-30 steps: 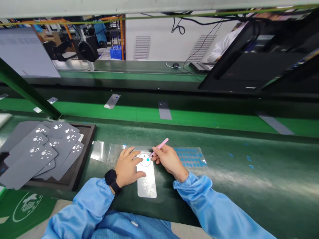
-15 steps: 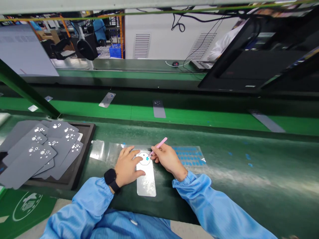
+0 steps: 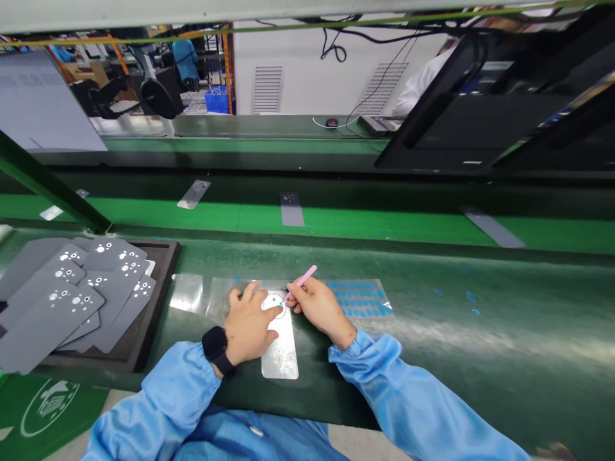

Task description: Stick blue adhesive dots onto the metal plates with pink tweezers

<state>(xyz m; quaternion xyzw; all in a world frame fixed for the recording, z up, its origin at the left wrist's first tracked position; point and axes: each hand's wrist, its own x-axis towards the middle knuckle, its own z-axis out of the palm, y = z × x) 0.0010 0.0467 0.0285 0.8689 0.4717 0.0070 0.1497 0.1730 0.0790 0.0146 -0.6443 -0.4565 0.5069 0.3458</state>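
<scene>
Left hand (image 3: 247, 330) lies open on the silver plate (image 3: 281, 355) — right hand (image 3: 319, 308) in a narrow grip, pinching pink tweezers (image 3: 303, 278)

grey panels (image 3: 48, 326), blk tray (image 3: 157, 301), PC mouse (image 3: 331, 122)

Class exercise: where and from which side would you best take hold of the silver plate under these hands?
Probably by its bare lower end, from the near side, pinching the long edges. The silver plate lies flat on the green bench, while the left hand covers its upper end and the right hand holds a pink tool there.
</scene>
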